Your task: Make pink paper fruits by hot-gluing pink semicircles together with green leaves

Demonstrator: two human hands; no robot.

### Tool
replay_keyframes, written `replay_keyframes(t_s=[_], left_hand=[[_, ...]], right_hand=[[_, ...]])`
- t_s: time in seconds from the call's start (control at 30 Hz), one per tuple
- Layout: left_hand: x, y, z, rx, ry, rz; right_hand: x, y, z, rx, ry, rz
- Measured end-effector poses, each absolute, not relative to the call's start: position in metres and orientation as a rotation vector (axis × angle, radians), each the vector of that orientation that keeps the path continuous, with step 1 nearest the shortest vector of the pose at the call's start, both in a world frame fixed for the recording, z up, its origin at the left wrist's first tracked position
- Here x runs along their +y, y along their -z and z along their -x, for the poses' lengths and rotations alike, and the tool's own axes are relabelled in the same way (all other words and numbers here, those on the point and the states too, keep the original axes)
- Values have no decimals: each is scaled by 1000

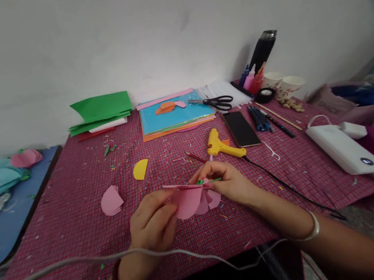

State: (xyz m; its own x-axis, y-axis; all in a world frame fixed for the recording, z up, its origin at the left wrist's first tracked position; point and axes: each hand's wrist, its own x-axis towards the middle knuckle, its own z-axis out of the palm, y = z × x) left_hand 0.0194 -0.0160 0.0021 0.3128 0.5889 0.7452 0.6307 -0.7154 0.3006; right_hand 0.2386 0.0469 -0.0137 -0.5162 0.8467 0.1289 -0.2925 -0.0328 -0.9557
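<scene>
Between my two hands is a pink paper flower (186, 204) made of folded round pieces, with a bit of green at its base. My left hand (155, 220) pinches the edge of one pink petal. My right hand (231, 182) grips the flower near the green part, fingers closed round it. Just beyond my right hand lies a yellow glue gun (225, 147), its nozzle close to my fingers. To the left on the cloth are folded pink paper pieces (111, 201) and a yellow paper half-circle (141, 170).
Coloured paper sheets (172, 118) and green sheets (107, 107) lie at the back, with scissors (218, 102). A phone (241, 129), pens (259, 119), paper cups (292, 84) and a white power bank (346, 149) stand right. A white cable (176, 251) crosses in front.
</scene>
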Motion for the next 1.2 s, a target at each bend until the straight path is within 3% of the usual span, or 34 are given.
replay_keyframes(t_s=[0.6,0.93,1.2], left_hand=[[-18,6,-16,-1066,1330,2692],[-19,8,-20,-1027,1216,2659],[-26,-1,-20,-1028,1262,2653]], right_hand=[[42,7,-241,-1822,-1368,576],[36,18,-230,-1544,-1719,485],[39,18,-232,-1499,-1679,525]])
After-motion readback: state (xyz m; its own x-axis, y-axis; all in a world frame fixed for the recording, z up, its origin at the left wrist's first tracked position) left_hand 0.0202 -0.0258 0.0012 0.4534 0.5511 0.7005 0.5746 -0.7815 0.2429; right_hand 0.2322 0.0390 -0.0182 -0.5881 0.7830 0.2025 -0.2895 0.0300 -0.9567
